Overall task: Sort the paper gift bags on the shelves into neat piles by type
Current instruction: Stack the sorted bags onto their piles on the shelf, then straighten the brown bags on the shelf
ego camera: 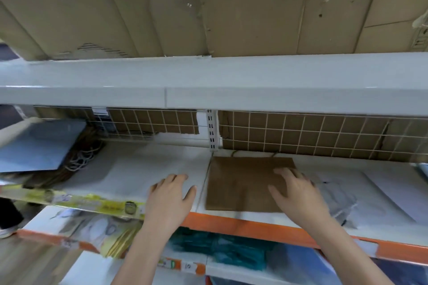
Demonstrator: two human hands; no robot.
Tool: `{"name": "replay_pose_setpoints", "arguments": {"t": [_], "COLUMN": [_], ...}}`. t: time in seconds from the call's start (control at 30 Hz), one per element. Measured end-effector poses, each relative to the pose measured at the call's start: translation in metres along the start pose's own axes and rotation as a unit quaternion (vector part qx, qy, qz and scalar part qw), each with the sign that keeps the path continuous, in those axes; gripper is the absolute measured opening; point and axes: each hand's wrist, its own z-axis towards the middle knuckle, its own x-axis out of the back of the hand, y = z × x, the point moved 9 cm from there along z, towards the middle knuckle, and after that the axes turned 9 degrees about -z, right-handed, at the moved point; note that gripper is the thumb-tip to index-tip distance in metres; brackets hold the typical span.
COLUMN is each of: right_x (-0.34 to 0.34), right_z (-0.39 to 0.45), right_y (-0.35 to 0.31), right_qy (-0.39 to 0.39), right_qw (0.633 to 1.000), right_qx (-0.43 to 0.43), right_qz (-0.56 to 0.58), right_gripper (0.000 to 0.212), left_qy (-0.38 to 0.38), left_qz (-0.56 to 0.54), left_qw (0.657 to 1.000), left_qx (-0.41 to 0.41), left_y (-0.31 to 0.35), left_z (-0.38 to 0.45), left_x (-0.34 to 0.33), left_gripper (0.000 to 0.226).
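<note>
Right hand [298,192] flat with fingers spread, no grip closed, pressing on the brown paper bag [245,183]; left hand [172,192] likewise open on the bare shelf [129,169] at nine o'clock of the bag. Bag flat near the shelf's front edge, cord handles at twelve o'clock. Probably light, thin, easily creased: best slid, or pinched at an edge.

Both forearms are bare to the frame's edge, with no sleeves, and the left hand [170,194] and right hand [298,192] show no gloves, rings or watch.
</note>
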Motion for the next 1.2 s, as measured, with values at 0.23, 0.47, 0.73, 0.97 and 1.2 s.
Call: {"name": "replay_pose_setpoints", "arguments": {"t": [0.23,0.47,0.73,0.97,1.2], "right_x": [-0.031,-0.065,-0.101,-0.135,-0.159], "right_z": [-0.019,-0.028,-0.008,0.037,0.08], "right_y": [-0.112,-0.228,-0.319,-0.383,-0.441], "right_qy": [-0.017,-0.031,-0.056,-0.071,-0.102], "right_qw": [0.999,0.997,0.994,0.991,0.985], "right_qx": [0.019,0.039,0.077,0.112,0.131], "right_qz": [0.031,0.053,0.045,0.036,0.051], "right_gripper": [0.043,0.045,0.046,0.046,0.048], "left_qy": [0.027,0.038,0.048,0.064,0.075], "left_qz": [0.0,0.001,0.022,0.027,0.028], "left_qw": [0.999,0.999,0.998,0.996,0.989], "left_qx": [-0.019,-0.009,0.025,0.061,0.127], "left_y": [-0.094,-0.2,-0.288,-0.343,-0.41], "left_z": [-0.008,0.0,0.019,0.052,0.086], "left_x": [0.055,0.109,0.145,0.164,0.192], "left_gripper": [0.039,0.038,0.034,0.03,0.041]}}
